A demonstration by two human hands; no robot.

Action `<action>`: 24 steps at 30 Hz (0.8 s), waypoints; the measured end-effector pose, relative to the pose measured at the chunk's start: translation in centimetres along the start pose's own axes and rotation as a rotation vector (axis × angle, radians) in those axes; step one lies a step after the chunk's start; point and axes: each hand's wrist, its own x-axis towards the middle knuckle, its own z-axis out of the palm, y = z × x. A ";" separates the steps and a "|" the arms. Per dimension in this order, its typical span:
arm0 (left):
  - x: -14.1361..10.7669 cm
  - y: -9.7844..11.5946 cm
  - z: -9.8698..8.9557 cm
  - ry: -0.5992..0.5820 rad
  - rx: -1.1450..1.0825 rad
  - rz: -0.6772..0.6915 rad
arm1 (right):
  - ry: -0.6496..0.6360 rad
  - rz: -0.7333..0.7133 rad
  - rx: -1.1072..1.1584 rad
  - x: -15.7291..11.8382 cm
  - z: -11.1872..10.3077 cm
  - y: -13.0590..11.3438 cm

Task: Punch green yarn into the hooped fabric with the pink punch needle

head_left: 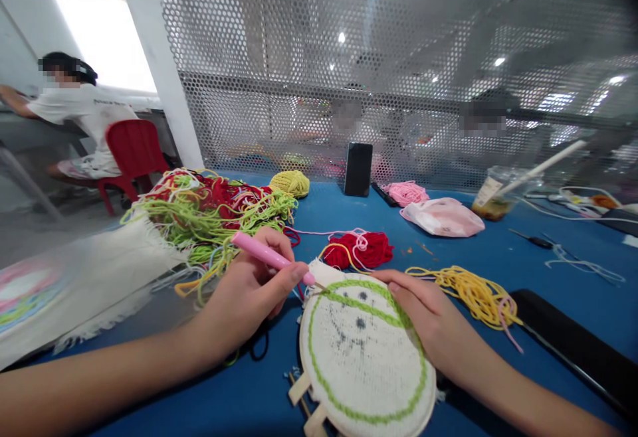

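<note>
My left hand [256, 284] is closed round a pink punch needle [266, 252], its tip meeting the upper left of the cloth. The white cloth [371, 370] is stretched in a round embroidery hoop [432, 384], with a ring of green yarn stitches, a green band across the top and dark drawn marks inside. Gripping the hoop's upper right edge is my right hand [431, 311]; part of its fingers is hidden. Wooden clamp pieces [300, 389] stick out at the hoop's lower left. Just beyond the hoop lies a bundle of red yarn [376, 251].
A tangled yarn heap [214, 208] and fringed cloth [114, 271] lie left. Yellow yarn [463, 291], a black phone-like slab [573, 344], a plastic cup [493, 194] and small scissors [538, 241] are right. A phone [358, 170] stands before a perforated metal screen [279, 38]. A person [94, 118] sits far left.
</note>
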 end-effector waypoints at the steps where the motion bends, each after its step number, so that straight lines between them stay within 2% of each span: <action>1: 0.0 0.0 0.0 0.007 -0.003 0.007 | 0.000 -0.003 0.002 0.0 0.0 0.0; 10: -0.3 -0.3 0.0 0.004 -0.010 0.110 | 0.007 0.014 0.007 -0.2 0.1 0.2; 18: -0.4 -0.4 0.0 -0.020 -0.020 0.114 | 0.010 -0.006 0.007 -0.2 0.0 -0.1; 24: -0.3 -0.2 0.1 -0.027 0.074 0.123 | 0.042 0.080 0.007 -0.4 0.0 0.8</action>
